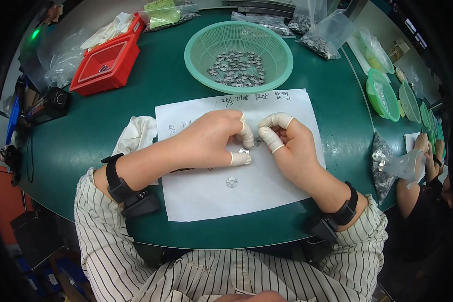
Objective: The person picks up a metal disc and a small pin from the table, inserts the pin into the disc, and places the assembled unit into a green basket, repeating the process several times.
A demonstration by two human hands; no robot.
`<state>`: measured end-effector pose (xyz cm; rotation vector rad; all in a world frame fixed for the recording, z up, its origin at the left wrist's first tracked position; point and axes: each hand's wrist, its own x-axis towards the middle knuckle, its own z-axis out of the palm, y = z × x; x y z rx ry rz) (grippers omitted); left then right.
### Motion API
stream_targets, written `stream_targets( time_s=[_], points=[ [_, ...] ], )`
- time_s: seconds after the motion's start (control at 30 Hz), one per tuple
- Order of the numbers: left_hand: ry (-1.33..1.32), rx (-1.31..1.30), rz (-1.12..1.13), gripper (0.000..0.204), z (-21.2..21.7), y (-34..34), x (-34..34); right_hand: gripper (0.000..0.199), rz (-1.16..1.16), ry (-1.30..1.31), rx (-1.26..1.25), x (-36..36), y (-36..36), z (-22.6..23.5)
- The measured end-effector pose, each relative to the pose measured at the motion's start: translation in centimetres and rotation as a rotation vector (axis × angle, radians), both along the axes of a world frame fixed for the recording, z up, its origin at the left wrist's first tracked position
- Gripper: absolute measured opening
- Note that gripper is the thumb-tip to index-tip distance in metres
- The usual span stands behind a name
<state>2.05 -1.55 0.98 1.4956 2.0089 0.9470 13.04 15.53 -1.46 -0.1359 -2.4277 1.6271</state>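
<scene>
White finger cots cover the thumb and fingertips of both my hands, over a white sheet of paper [196, 201]. My left hand [206, 138] has its thumb and forefinger apart, and a small shiny metal piece [244, 151] shows in the gap; it does not look gripped. With thumb and forefinger pinched together, my right hand [292, 148] holds a small metal disc [257, 142], partly hidden by the fingertips. Nearer to me, a round metal disc with a centre hole [231, 182] lies flat on the paper. A dark thin object under my left wrist is mostly hidden.
Beyond the paper, a green plastic basket [196, 73] holds many similar discs. A red bin [78, 83] stands far left. A white cloth [136, 135] lies by my left forearm. Bags of metal parts [319, 43] sit at the back. A co-worker's arm [410, 194] is at right.
</scene>
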Motion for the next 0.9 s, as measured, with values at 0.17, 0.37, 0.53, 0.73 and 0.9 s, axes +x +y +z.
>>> stream_targets(
  time_s=[0.17,0.37,0.53,0.73,0.9],
  points=[
    [0.026,0.008,-0.038,0.026,0.6,-0.2,-1.6,0.009,0.05,-0.044,-0.007,0.3,0.1,0.1],
    [0.016,-0.098,-0.051,0.028,1.0,-0.1,-1.6,0.011,0.138,-0.084,0.076,0.6,-0.1,0.3],
    [-0.043,-0.053,-0.074,0.028,0.6,-0.3,-2.3,0.012,0.153,-0.07,0.067,0.7,-0.5,0.7],
    [-0.116,-0.013,-0.115,0.024,0.0,-0.4,-2.9,0.01,0.165,-0.065,0.103,0.5,-0.7,0.4],
    [-0.144,-0.022,-0.12,0.021,-0.1,-0.5,-3.0,0.009,0.161,-0.023,0.16,0.5,-1.0,0.8]
  ],
)
